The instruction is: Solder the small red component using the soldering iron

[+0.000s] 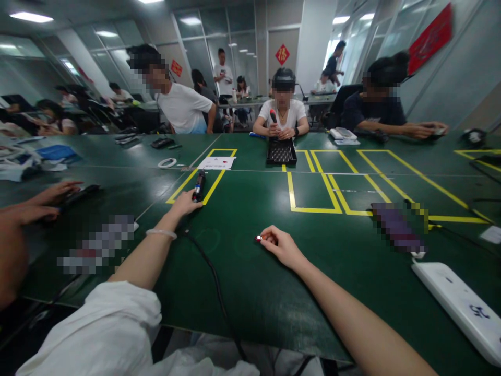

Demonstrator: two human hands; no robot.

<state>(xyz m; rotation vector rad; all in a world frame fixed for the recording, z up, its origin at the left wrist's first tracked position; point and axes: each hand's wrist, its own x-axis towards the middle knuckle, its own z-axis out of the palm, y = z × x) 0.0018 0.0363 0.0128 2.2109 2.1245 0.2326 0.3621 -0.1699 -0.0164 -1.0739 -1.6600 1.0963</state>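
On the green table (230,282), my left hand (183,204) reaches forward with its fingers closed around the near end of a black cylinder (199,183) that has a bluish-silver band. The cylinder looks like a small flashlight, but its exact kind is unclear. Its far end points toward a white printed sheet (217,163). Nearer the table's middle, my right hand (278,243) pinches a tiny red piece (258,238) with a bright white spot between thumb and fingers. The curled fingers hide part of that piece.
Yellow tape (316,210) marks boxes on the table. A black cable (213,271) runs between my arms. At right are a blurred phone (397,227) and a white power strip (456,308). Across sits a person with a black tray (281,152); another person's hands (47,203) are at left.
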